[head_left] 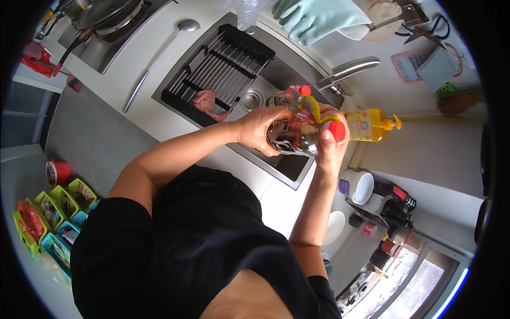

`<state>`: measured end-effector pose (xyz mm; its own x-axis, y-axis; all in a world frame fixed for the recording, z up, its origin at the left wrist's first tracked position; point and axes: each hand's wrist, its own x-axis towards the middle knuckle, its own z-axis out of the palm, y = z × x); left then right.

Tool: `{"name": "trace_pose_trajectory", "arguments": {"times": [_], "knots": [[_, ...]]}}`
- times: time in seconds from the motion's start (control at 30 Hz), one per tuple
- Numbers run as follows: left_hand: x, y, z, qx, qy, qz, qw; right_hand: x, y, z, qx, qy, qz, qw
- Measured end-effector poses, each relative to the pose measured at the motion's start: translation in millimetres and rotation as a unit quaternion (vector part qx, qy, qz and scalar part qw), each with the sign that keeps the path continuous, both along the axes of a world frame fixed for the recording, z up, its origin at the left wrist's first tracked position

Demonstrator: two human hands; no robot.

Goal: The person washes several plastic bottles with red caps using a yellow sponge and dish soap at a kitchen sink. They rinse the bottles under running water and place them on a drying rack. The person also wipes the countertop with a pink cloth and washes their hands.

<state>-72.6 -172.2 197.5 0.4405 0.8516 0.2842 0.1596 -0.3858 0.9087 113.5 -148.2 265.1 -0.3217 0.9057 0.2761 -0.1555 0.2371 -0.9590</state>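
Over the sink, both hands grip a bottle of dark liquid with a red cap, held tilted. My left hand is wrapped round its body on the left. My right hand closes on it near the cap, the thumb beside the cap. A yellow loop curves over the top, between this bottle and a second red-capped bottle just beyond it. Whether the two are joined is hidden by my fingers.
Below is a steel sink with a black drying rack and a pink cloth. A faucet and a yellow pump bottle stand at the right. A ladle lies left of the sink, near a pan.
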Motion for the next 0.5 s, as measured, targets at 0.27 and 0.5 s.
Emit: {"name": "trace_pose_trajectory", "arguments": {"times": [0.27, 0.5], "knots": [[32, 19, -1, -0.161, -0.236, -0.271, 0.919, 7, 44, 42, -0.004, -0.117, 0.197, 0.973], [39, 26, 16, -0.04, -0.124, 0.029, 0.991, -1, 41, 27, -0.008, -0.133, -0.16, 0.978]]}}
